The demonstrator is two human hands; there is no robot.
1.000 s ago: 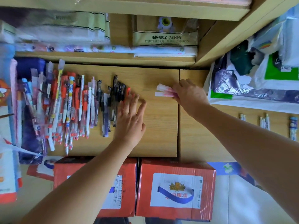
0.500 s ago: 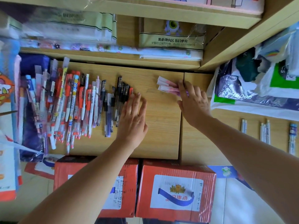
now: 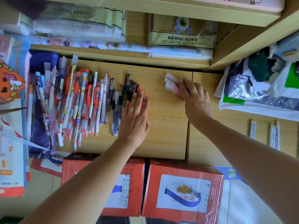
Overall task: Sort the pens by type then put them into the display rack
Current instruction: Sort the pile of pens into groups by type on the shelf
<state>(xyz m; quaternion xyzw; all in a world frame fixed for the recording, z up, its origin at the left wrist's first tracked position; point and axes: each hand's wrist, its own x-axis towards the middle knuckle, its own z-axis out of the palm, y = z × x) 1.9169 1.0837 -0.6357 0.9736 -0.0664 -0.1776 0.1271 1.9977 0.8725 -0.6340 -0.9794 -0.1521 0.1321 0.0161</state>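
Observation:
A big spread of red, white and black pens (image 3: pixel 77 102) lies on the left half of the wooden board (image 3: pixel 163 135). My left hand (image 3: pixel 135 115) rests flat, fingers together, on the black and red pens at the spread's right edge. My right hand (image 3: pixel 194 97) lies palm down over a few pink-and-white pens (image 3: pixel 169 84) near the board's far edge; their white ends stick out to the left of the fingers. Several more white pens (image 3: pixel 273 135) lie in small groups at the far right.
Two red cardboard boxes (image 3: pixel 182 191) stand under the board's near edge. A shelf (image 3: pixel 113 54) with packed stationery runs along the back. Plastic bags (image 3: pixel 262 88) pile up at the right, and packaged goods (image 3: pixel 11 110) crowd the left edge.
My right hand has gone from pinching the pink-and-white pens to lying flat over them. My left hand has slid a little left onto the black and red pens.

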